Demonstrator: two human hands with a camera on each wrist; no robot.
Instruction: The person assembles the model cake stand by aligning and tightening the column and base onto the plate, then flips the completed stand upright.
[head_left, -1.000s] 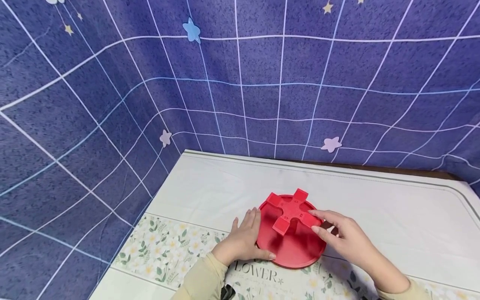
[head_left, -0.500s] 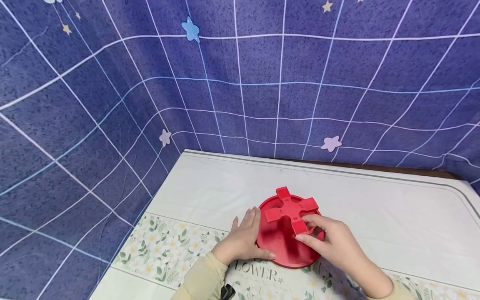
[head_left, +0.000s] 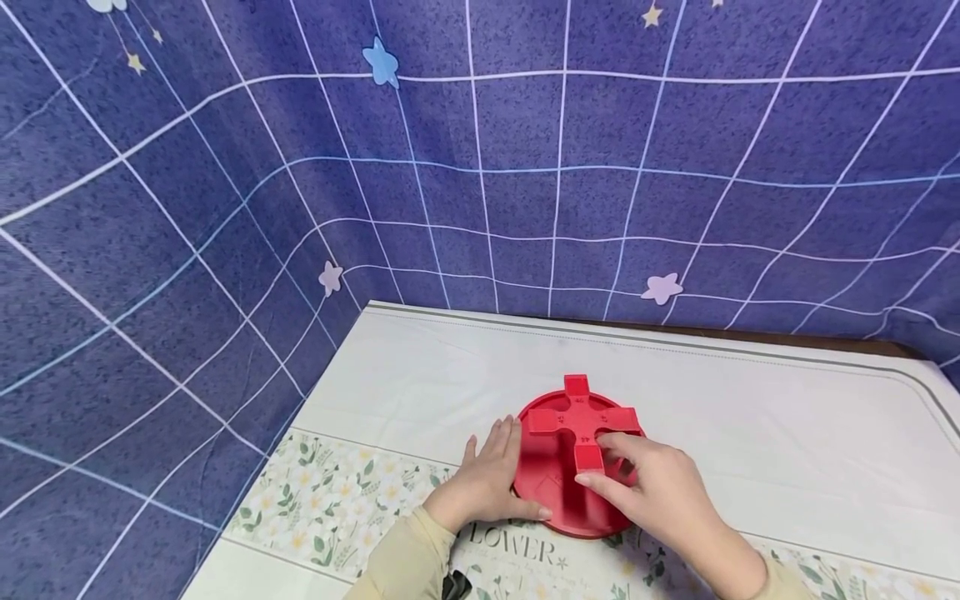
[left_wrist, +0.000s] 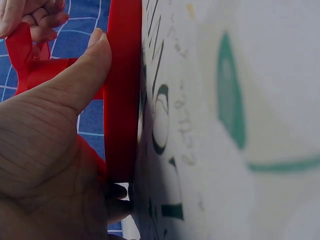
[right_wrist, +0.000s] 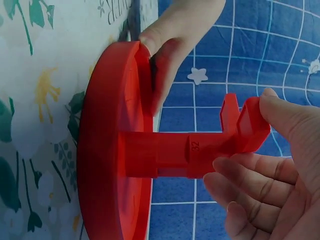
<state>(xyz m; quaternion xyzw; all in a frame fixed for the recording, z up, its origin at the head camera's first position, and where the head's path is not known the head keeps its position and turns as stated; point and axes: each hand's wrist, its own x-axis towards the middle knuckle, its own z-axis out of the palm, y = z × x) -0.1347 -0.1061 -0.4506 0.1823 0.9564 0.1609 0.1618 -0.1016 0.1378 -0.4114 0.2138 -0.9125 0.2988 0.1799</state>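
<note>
Red plastic cross-shaped knob (head_left: 582, 421) on a short square post, standing upright from the middle of a round red plastic base disc (head_left: 551, 492). Right hand (head_left: 660, 492) pinches the cross's near arm, thumb one side, fingers (right_wrist: 240, 187) curled on the other. Left hand (head_left: 483, 483) braces the disc's left rim, thumb (left_wrist: 80, 75) along the edge, fingers laid straight. Disc lies flat under both hands on a white flower-print tablecloth (head_left: 750, 417). Beyond the grip hangs a blue grid-patterned cloth backdrop (head_left: 480, 167) with stars.
</note>
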